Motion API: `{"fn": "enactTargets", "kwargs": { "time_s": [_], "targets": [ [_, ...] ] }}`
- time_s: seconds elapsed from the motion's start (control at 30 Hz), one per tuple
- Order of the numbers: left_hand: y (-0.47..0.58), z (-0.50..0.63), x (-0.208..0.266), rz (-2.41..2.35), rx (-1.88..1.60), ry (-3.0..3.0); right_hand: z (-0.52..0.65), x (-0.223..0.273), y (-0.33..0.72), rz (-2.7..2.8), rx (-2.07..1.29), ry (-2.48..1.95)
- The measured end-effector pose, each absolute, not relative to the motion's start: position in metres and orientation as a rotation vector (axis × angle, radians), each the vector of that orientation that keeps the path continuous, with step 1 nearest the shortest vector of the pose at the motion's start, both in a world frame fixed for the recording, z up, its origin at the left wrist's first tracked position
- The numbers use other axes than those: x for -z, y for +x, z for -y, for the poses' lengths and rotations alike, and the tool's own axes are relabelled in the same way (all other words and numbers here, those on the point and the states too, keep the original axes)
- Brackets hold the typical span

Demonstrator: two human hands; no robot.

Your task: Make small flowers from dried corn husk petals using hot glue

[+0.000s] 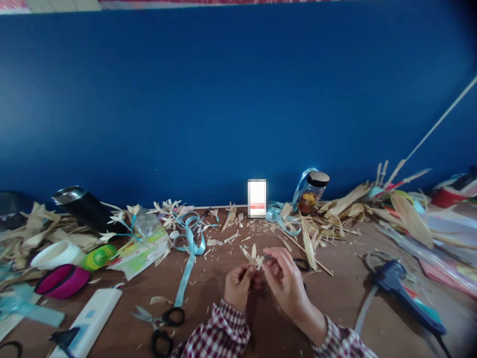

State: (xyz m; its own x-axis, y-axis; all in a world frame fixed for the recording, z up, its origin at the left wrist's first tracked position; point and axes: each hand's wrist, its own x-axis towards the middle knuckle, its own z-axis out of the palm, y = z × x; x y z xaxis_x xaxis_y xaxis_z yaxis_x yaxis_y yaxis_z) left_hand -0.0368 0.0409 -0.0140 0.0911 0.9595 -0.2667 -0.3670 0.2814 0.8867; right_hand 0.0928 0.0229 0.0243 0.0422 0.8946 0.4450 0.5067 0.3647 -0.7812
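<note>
Near the middle of the brown table, my left hand (pixel 237 284) pinches the base of a small pale flower made of dried husk petals (pixel 254 254). Its pointed petals spread upward above my fingers. My right hand (pixel 285 281) is raised close beside it, thumb and index finger at the flower's right-hand petals. Those fingers are curved and look apart; whether they touch a petal is hard to make out. Black-handled scissors (pixel 161 323) lie open to the left of my left sleeve. A light blue ribbon (pixel 186 273) trails down the table above them.
A blue glue gun (pixel 406 293) lies at right. A lidded jar (pixel 313 193) and dried husks (pixel 346 204) stand along the blue partition (pixel 223 99). At left are a black flask (pixel 89 211), white power strip (pixel 91 318), magenta ring (pixel 62 281) and finished husk flowers (pixel 169 209).
</note>
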Motion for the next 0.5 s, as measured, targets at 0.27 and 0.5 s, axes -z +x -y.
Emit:
{"fn": "enactTargets", "kwargs": {
  "time_s": [0.27,0.5],
  "targets": [
    [-0.0352,-0.037,0.0153,-1.006,-1.009,0.766,-0.0279,-0.031,0.0865,1.574,-0.609,-1.296],
    [-0.0344,-0.0342,0.0213,-0.988,-1.016,0.762,-0.0319,-0.0247,0.0876,1.365,-0.795,-1.368]
  ]
}}
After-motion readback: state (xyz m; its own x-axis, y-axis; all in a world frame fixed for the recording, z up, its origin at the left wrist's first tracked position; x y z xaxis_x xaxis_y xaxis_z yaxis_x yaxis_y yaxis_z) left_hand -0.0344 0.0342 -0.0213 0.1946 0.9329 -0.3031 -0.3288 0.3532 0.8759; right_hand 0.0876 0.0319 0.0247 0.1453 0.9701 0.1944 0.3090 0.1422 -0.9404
